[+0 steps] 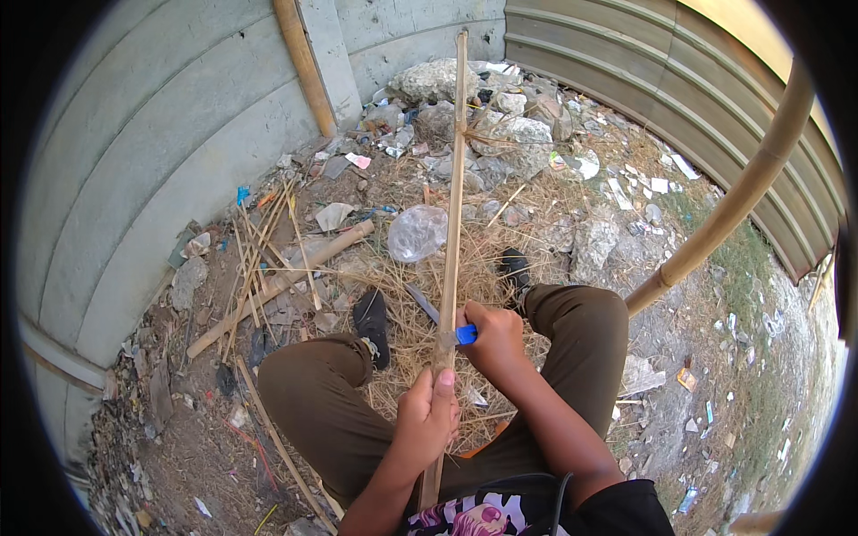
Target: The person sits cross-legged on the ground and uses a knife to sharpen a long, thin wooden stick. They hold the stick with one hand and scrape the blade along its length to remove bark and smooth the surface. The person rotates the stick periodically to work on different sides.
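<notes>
A long split bamboo strip runs from my lap away between my knees, its far end up by the wall. My left hand is closed around its near part, thumb along the top. Just beyond it, my right hand grips the blue handle of a knife. The knife crosses the strip; its blade shows on the left side, pointing away. Whether the edge has bitten into the bamboo is hidden. Straw-like bamboo shavings lie on the ground between my legs.
Thin bamboo sticks lie over a round bamboo pole at left. A thick bamboo pole slants up at right. Rocks and litter sit ahead, near a concrete wall and a ribbed metal fence. A clear plastic bag lies beside the strip.
</notes>
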The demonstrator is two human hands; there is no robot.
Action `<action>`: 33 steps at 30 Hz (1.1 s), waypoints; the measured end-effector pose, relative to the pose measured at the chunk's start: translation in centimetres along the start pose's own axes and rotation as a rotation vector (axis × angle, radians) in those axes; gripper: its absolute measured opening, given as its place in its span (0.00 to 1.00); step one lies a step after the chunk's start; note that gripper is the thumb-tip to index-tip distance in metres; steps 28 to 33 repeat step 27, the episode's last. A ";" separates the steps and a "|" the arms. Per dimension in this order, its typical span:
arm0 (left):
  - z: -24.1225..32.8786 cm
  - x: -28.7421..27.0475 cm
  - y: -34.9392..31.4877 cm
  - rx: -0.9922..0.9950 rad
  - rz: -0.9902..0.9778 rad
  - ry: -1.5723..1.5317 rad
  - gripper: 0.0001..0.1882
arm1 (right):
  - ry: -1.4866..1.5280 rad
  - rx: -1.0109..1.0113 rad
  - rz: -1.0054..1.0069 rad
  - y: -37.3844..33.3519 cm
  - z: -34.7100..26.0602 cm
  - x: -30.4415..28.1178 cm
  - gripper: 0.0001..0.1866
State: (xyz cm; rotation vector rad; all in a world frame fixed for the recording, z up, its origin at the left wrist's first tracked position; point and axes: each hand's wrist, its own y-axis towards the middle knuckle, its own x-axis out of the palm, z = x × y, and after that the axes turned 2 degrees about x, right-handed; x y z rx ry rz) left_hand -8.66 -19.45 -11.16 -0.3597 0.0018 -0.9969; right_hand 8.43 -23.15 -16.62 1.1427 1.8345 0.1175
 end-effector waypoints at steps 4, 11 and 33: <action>-0.2 0.3 -0.2 -0.001 0.005 -0.021 0.18 | 0.079 0.057 0.098 1.5 0.7 1.0 0.12; 1.0 -0.4 -0.3 0.018 0.078 -0.075 0.17 | 0.175 -0.128 0.005 0.7 -1.1 0.1 0.09; -0.4 -1.2 -0.3 0.140 -0.002 0.174 0.17 | 0.306 -0.138 -0.139 -1.0 -0.7 0.2 0.09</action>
